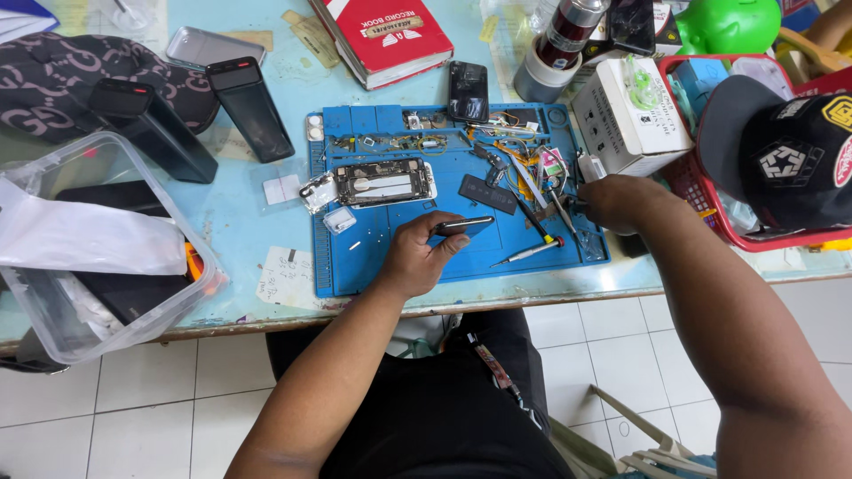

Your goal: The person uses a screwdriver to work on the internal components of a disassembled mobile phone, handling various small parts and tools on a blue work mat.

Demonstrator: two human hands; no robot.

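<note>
On blue mat (426,257) | left hand (417,253) pinching phone (463,225) | right hand (617,202) closed among tools (541,191)

Between my hands I see a blue mat (399,257) on a pale blue surface (248,222). Beyond them a red book (386,35); right, a black cap (781,160) with perhaps white-and-yellow patches, red basket (701,191).
</note>
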